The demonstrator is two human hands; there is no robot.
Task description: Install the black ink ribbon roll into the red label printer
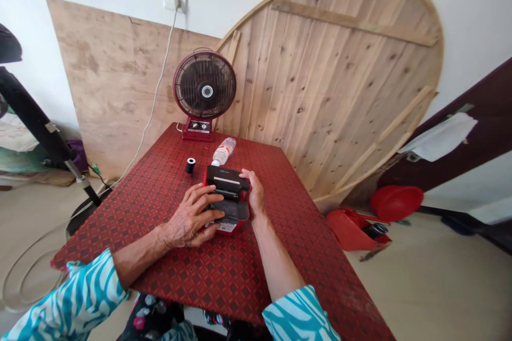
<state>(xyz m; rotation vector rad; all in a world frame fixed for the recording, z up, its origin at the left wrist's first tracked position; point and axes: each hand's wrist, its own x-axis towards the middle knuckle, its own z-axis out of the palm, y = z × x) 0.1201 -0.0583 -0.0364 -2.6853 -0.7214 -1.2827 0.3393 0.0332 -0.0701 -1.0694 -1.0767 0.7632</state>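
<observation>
Frame centre, on the desk (224, 272): red-and-black case (227, 181), lid already up. My left hand (191, 222) lies on its lower half, fingers spread wide and gripping nothing; my right hand (253, 192) has its fingers curled round the case's right edge. Nothing taken out yet; the black spool (190, 165) and the plastic bottle (223, 151) just above are untouched.
</observation>
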